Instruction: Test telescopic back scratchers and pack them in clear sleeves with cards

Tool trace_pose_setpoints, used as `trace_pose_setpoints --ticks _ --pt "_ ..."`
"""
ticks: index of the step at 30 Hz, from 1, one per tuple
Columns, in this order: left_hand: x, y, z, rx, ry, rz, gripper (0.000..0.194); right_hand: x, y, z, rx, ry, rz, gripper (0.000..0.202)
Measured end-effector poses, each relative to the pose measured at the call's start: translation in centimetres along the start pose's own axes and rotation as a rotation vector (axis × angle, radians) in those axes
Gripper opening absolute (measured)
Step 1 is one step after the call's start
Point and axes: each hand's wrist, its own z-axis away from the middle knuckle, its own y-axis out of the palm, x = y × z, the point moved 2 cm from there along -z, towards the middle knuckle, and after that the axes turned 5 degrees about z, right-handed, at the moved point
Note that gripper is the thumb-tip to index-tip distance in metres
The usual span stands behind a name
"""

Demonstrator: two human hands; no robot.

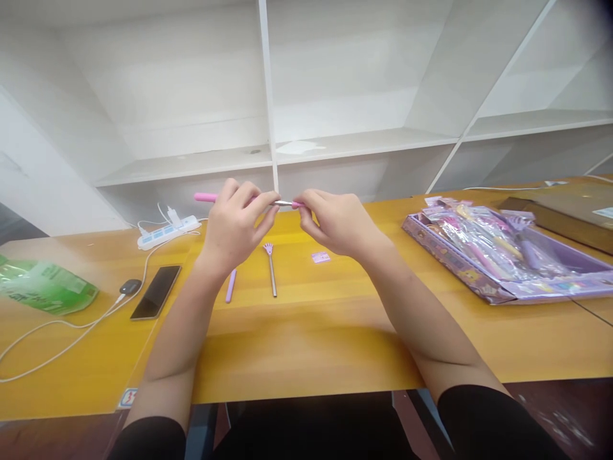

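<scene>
Stretched level between my hands, above the table, is a back scratcher (pixel 286 203) with a pink handle and a thin metal rod. My left hand (pixel 238 220) is closed round the handle, whose end sticks out to the left. The fingertips of my right hand (pixel 330 220) pinch the pink piece at the rod's other end; its shape is hidden. On the table below lies a metal rod with a purple hand-shaped head (pixel 271 271). A separate purple handle (pixel 230 286) rests to its left, near my left wrist. A small purple card (pixel 320 257) lies under my right hand.
At right, a purple display box (pixel 483 295) holds several wrapped scratchers, with a cardboard box (pixel 569 207) behind. Leftward are a phone (pixel 156 292), a power strip (pixel 169 233), white cables, a black charging device (pixel 130 287) and a green bag (pixel 50 287). White shelves (pixel 191 165) border the back.
</scene>
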Motion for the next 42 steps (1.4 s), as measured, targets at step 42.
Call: trace_pose_setpoints --ticks 42 --pt "16.6 -10.1 4.4 -0.276 -0.302 -0.064 0.049 -23.3 -7.2 4.9 -0.474 0.636 0.092 0.034"
